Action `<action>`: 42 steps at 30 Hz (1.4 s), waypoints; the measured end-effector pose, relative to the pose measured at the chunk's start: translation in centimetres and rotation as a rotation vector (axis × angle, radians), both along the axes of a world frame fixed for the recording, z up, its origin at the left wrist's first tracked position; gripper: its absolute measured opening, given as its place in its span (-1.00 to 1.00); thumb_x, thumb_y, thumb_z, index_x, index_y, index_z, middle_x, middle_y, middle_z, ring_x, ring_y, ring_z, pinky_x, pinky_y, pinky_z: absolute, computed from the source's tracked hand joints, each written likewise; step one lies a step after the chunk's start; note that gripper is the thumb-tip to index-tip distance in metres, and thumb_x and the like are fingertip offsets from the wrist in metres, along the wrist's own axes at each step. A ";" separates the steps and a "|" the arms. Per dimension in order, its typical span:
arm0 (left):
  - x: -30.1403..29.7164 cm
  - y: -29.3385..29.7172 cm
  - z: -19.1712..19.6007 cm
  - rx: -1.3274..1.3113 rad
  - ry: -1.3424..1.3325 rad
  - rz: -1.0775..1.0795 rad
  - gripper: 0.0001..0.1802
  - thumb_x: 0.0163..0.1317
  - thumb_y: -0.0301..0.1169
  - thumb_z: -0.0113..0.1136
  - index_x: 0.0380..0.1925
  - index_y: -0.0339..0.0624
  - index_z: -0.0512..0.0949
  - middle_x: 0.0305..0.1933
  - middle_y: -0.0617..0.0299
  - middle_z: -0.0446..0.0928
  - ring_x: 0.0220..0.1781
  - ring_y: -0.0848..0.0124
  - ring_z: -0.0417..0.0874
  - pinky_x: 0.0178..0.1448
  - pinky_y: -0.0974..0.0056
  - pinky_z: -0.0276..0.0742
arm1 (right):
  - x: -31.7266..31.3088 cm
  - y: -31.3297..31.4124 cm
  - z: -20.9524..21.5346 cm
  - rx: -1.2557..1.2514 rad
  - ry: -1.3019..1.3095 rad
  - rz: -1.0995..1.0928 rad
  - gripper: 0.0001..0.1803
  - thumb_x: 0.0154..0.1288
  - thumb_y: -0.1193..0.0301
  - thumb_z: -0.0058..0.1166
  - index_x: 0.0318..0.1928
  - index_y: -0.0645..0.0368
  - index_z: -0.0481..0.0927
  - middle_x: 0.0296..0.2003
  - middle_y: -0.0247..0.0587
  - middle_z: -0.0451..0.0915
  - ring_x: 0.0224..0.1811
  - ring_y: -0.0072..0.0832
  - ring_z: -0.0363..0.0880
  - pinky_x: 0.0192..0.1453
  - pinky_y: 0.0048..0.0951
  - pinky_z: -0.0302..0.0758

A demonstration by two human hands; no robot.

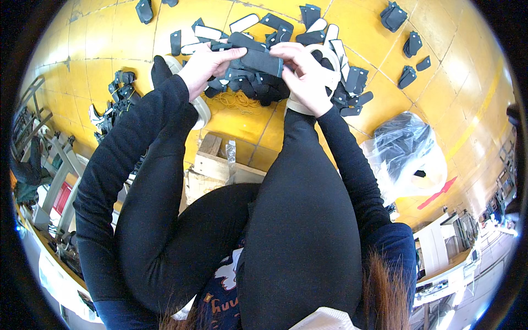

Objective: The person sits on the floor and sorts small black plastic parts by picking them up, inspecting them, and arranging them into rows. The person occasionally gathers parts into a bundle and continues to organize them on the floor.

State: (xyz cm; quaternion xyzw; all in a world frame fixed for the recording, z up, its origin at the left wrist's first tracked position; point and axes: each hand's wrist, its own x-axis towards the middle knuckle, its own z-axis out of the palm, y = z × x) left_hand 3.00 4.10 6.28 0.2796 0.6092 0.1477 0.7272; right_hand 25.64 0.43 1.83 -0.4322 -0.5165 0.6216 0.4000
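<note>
Between my hands is a flat, dark rectangular fabric pad point(263, 62), held above a heap of similar pieces. My left hand point(208, 65) pinches its left end, thumb stretched along the top. At the right end, the fingers and thumb of my right hand point(306, 77) close around the edge. Beneath lies a pile of black fabric pads point(258, 88), partly hidden by my hands and the held pad. Several white-faced pads point(243, 22) lie at the far side of the heap. Thin yellow cords point(235, 101) trail from its near side.
A clear plastic bag with dark contents point(404, 148) rests on the yellow floor at right. Small stacks of dark pads point(394, 16) lie far right. More black items point(122, 88) sit at left. A wooden box point(220, 168) stands between my legs. A roll of tape point(333, 71) is beside my right hand.
</note>
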 end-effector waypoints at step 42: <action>-0.8 -2.7 -0.7 -0.143 0.078 -0.073 -0.71 0.16 -0.23 0.28 -0.18 -0.11 0.54 -0.35 0.45 0.57 -0.66 0.73 0.12 -0.57 0.55 0.01 | -2.0 2.9 -1.6 -0.136 -0.180 0.074 -0.77 0.25 0.45 0.11 -0.10 0.23 0.62 -0.33 -0.37 0.62 -0.29 -0.68 0.52 -0.17 -0.65 0.44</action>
